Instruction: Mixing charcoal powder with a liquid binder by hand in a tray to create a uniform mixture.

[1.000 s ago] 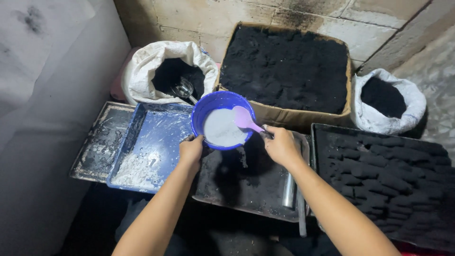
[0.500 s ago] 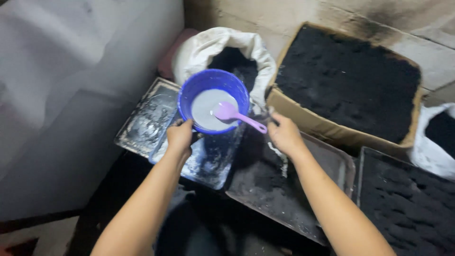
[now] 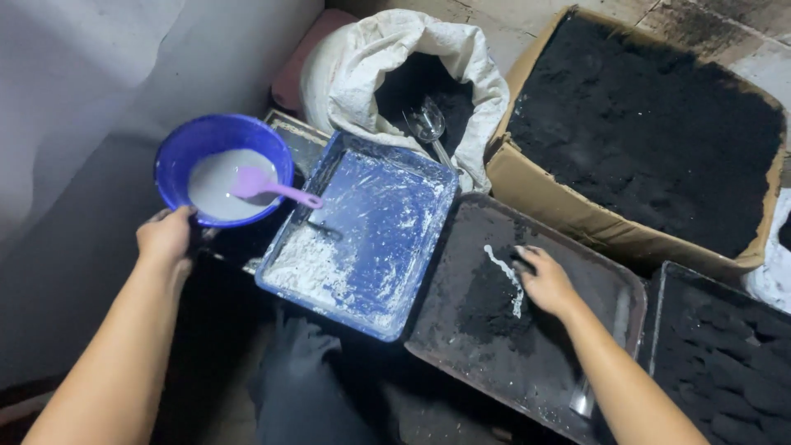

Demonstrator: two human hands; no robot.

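While left hand (image 3: 167,236) is gripping the blue bowl (image 3: 216,145) far left, w/ purple spatula (image 3: 272,187) handle pointing right, right hand (image 3: 545,280) is resting unclenched on black powder (image 3: 494,301) in dark tray (image 3: 610,284).

My view is dim and slightly soft, lit from above; the smeared blue rectangular plastic tray (image 3: 362,235) shines faintly, the black powder swallows detail, and deep shadow fills the lower edge.
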